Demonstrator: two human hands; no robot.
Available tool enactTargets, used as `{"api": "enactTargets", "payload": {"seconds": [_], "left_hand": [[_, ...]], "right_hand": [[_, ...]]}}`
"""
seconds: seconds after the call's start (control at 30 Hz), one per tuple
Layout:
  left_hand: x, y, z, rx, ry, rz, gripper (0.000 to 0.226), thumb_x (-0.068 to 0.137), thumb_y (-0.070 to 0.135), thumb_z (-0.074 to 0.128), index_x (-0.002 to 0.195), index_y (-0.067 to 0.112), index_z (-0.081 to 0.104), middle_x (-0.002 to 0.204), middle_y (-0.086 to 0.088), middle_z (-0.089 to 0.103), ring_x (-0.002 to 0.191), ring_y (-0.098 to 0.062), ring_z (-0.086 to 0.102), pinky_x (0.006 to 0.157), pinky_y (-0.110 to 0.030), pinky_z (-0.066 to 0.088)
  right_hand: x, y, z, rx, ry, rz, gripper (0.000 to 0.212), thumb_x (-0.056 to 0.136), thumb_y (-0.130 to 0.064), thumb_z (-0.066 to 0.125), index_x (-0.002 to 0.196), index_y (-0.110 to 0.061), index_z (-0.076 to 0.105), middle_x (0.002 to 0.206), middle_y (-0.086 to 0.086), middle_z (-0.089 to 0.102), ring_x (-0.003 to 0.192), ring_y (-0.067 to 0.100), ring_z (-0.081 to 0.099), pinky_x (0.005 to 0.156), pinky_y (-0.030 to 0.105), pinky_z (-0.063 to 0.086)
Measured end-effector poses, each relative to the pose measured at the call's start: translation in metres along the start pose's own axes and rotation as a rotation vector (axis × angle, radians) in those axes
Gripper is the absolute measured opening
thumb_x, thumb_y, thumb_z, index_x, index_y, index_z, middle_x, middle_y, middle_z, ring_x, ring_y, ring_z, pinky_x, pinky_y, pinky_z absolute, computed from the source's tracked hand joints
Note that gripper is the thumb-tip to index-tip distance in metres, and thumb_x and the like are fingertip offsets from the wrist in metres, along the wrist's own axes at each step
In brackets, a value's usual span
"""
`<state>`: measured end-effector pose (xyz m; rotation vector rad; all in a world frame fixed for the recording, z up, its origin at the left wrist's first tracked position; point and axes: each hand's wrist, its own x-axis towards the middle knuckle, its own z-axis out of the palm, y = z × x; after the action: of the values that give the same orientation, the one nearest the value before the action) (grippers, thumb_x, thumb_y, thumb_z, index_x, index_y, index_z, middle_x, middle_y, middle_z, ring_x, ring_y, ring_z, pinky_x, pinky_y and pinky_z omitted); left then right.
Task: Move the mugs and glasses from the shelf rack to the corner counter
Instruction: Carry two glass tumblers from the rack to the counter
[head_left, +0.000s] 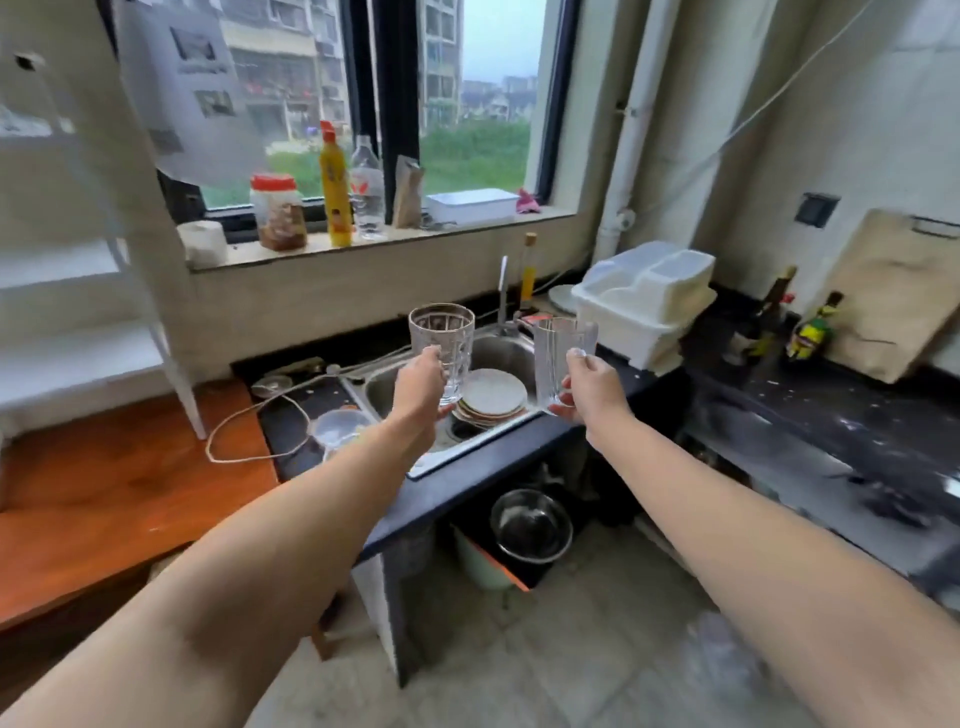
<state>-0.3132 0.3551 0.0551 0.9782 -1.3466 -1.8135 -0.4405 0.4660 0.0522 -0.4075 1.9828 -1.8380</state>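
Both hands are raised above the sink (498, 358), each closed around a glass. A patterned glass (443, 349) is gripped upright by the left hand (422, 391), and a plain clear glass (562, 359) is gripped by the right hand (592, 387). A white shelf rack (78, 312) is seen at the left edge, over the wooden counter (119, 483). Stacked plates (491, 397) are lying in the sink.

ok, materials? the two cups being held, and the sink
Left cup: clear glass by the look, with a cut pattern; the sink shows through it. Right cup: plain clear glass or possibly clear plastic, with smooth walls. Sink: likely stainless steel, grey with a dull metallic sheen.
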Motion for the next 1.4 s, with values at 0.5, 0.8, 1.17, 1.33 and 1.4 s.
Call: {"api": "enactTargets", "payload": {"seconds": [0.5, 0.8, 1.17, 1.33, 1.4], "left_hand": [[-0.096, -0.160, 0.279, 0.257, -0.536, -0.287, 0.019, 0.096, 0.026, 0.040, 0.101, 0.015, 0.054, 0.084, -0.001, 0.053, 0.081, -0.018, 0.054, 0.079, -0.034, 0.047], [-0.142, -0.216, 0.473, 0.440, -0.861, -0.356, 0.024, 0.094, 0.027, 0.038, 0.074, 0.016, 0.048, 0.074, -0.003, 0.041, 0.073, -0.017, 0.042, 0.081, -0.035, 0.047], [-0.256, -0.289, 0.681, 0.523, -1.138, -0.418, 0.026, 0.095, 0.024, 0.040, 0.107, 0.008, 0.057, 0.080, -0.007, 0.052, 0.074, -0.020, 0.052, 0.084, -0.039, 0.051], [-0.311, -0.327, 0.779, 0.486, -1.159, -0.464, 0.022, 0.096, 0.024, 0.041, 0.101, 0.010, 0.056, 0.094, -0.011, 0.058, 0.087, -0.026, 0.055, 0.073, -0.034, 0.051], [-0.332, -0.331, 0.818, 0.488, -1.156, -0.449, 0.020, 0.096, 0.023, 0.039, 0.089, 0.011, 0.054, 0.077, -0.006, 0.053, 0.072, -0.020, 0.052, 0.065, -0.030, 0.047]], "right_hand": [[-0.031, 0.108, -0.329, 0.045, 0.584, 0.259, 0.027, 0.099, -0.030, 0.041, 0.080, -0.013, 0.051, 0.063, 0.002, 0.043, 0.053, 0.012, 0.043, 0.045, 0.026, 0.051], [-0.029, 0.135, -0.487, 0.146, 0.854, 0.343, 0.021, 0.099, -0.027, 0.040, 0.097, -0.009, 0.052, 0.066, 0.003, 0.042, 0.055, 0.015, 0.044, 0.059, 0.034, 0.054], [-0.058, 0.151, -0.696, 0.184, 1.134, 0.391, 0.024, 0.101, -0.027, 0.039, 0.097, -0.006, 0.051, 0.068, 0.005, 0.043, 0.057, 0.016, 0.045, 0.058, 0.030, 0.052], [-0.052, 0.154, -0.811, 0.151, 1.141, 0.402, 0.024, 0.101, -0.026, 0.039, 0.095, -0.006, 0.052, 0.068, 0.004, 0.044, 0.060, 0.015, 0.046, 0.062, 0.029, 0.053], [-0.047, 0.152, -0.860, 0.133, 1.133, 0.405, 0.025, 0.101, -0.027, 0.040, 0.094, -0.007, 0.052, 0.068, 0.004, 0.044, 0.060, 0.015, 0.046, 0.065, 0.030, 0.055]]}}
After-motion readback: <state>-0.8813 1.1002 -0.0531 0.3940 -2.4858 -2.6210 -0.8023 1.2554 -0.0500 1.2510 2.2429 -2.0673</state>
